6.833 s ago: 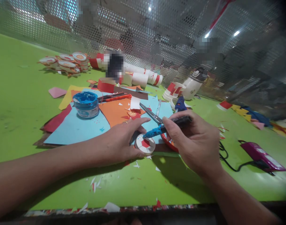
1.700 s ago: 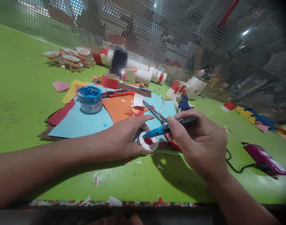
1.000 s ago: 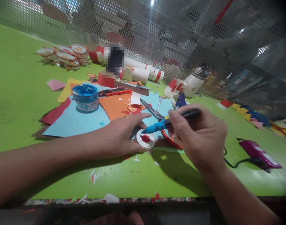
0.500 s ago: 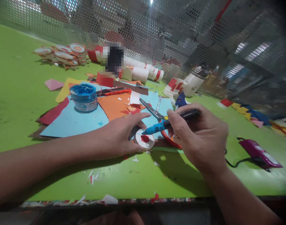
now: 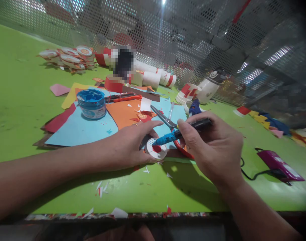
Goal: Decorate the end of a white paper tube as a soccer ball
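Observation:
Between thumb and fingers, my left hand (image 5: 132, 144) holds a small round white disc (image 5: 159, 154) that has a red centre and blue dots on its upper left part. A black pen-like tool (image 5: 193, 129), its front end coated in blue paint, is gripped by my right hand (image 5: 213, 147). The blue tip rests at the disc's dotted part. Up and to the left, an open jar of blue paint (image 5: 92, 108) stands on light blue paper (image 5: 75, 132). Scissors (image 5: 164, 117) with red handles lie behind the disc, partly hidden by my right hand.
Orange paper (image 5: 121, 115) and paper scraps lie around the scissors. Stacked round pieces (image 5: 72, 58), red and white cups (image 5: 188, 93) and a white flask (image 5: 209, 87) stand farther back. A purple device (image 5: 279, 164) with a black cable lies at right.
More blue dots show on the disc. The whole view has shifted slightly; both hands keep nearly the same pose.

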Demonstrator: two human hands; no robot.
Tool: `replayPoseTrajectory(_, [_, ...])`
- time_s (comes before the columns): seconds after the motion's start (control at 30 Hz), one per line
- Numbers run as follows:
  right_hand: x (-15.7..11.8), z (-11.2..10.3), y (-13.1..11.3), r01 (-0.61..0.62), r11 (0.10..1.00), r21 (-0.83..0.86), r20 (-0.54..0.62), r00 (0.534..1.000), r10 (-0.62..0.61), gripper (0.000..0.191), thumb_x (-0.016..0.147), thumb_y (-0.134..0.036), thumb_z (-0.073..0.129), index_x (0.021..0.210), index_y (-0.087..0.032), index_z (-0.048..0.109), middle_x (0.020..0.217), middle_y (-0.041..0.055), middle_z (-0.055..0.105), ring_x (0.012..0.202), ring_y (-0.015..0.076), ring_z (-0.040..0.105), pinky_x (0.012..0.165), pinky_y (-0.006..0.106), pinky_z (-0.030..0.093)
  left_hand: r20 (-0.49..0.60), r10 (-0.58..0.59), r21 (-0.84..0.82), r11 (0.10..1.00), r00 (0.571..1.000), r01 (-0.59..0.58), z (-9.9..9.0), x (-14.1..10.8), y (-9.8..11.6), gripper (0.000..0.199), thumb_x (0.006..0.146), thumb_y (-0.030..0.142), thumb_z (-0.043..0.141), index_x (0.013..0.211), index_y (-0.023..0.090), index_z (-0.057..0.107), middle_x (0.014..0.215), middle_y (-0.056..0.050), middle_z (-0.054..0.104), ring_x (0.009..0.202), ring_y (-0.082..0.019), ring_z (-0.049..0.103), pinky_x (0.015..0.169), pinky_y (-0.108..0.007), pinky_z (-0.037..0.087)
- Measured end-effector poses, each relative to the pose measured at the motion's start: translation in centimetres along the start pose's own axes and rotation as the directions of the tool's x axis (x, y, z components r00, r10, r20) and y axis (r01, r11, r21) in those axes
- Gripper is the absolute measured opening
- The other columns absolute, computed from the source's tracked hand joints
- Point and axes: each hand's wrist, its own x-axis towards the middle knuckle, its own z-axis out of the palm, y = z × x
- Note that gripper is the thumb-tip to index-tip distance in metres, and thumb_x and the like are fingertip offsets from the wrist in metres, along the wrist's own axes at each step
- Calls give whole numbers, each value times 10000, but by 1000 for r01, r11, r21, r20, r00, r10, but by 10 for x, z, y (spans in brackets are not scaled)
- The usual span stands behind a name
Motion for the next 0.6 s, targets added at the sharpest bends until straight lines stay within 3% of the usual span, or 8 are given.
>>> replayPoseTrajectory(0.6, [0,2,2,-17,1000,7,3,1000,17,138,848,-237,679,745,-205,594,600,-46,554,480,85,501,447,233,421,-21,-6,15,1000,1000,6,1,-1,1,589,780,344,699,1310,203,484,1129,-72,693,951,-235,642,759,-314,466])
